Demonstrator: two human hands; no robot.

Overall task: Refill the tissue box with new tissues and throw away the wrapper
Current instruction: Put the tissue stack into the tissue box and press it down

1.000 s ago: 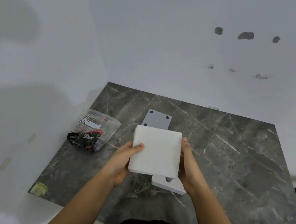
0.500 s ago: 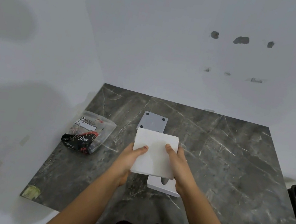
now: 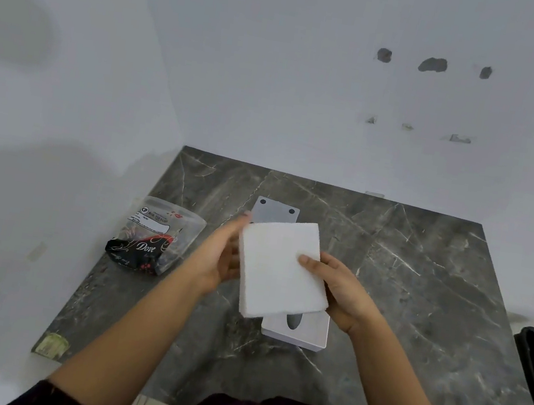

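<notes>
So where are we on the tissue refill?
Done: the tissue stack is out of its wrapper, which lies on the table. In hand: right hand and left hand hold it above the tissue box. Left: loading, closing with the grey plate, binning the wrapper.

Tissue stack (image 3: 280, 266): white, thick block, tilted, held above the box.
Tissue box (image 3: 300, 328): white, flat on its face, oval slot showing, partly hidden under the stack.
Wrapper (image 3: 153, 237): clear plastic, dark printed end, crumpled, lying far left.
Box lid (image 3: 276, 210): grey panel with dark dots, flat behind the stack.
</notes>
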